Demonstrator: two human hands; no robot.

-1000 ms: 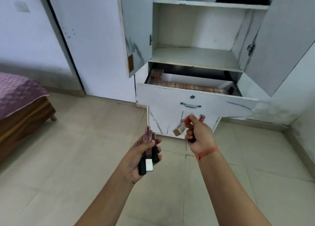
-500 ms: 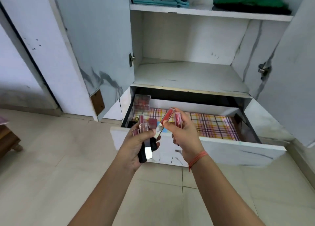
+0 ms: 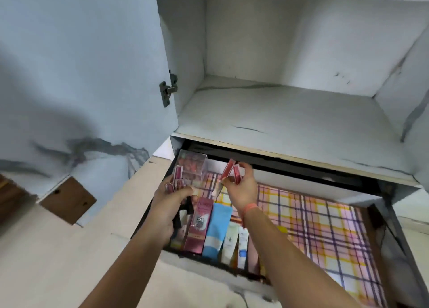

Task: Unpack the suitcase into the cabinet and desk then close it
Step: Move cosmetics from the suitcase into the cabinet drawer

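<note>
The cabinet's drawer (image 3: 401,245) is pulled out, lined with plaid paper. My left hand (image 3: 170,205) grips a bunch of pink lip gloss tubes (image 3: 177,175) with black caps over the drawer's left end. My right hand (image 3: 241,189) pinches two red lip gloss tubes (image 3: 228,170) above the lining, near the drawer's back. A clear plastic box (image 3: 192,166) of small pink items stands in the back left corner. The suitcase is out of sight.
A pink carton (image 3: 199,226), a blue tube (image 3: 217,228) and white tubes (image 3: 231,242) lie side by side along the drawer's left part. The open cabinet door (image 3: 81,75) stands at my left. The bare shelf (image 3: 278,115) sits above the drawer.
I have stepped close to the cabinet. Both hands, still holding the tubes, moved forward from in front of the drawer to over its inside.
</note>
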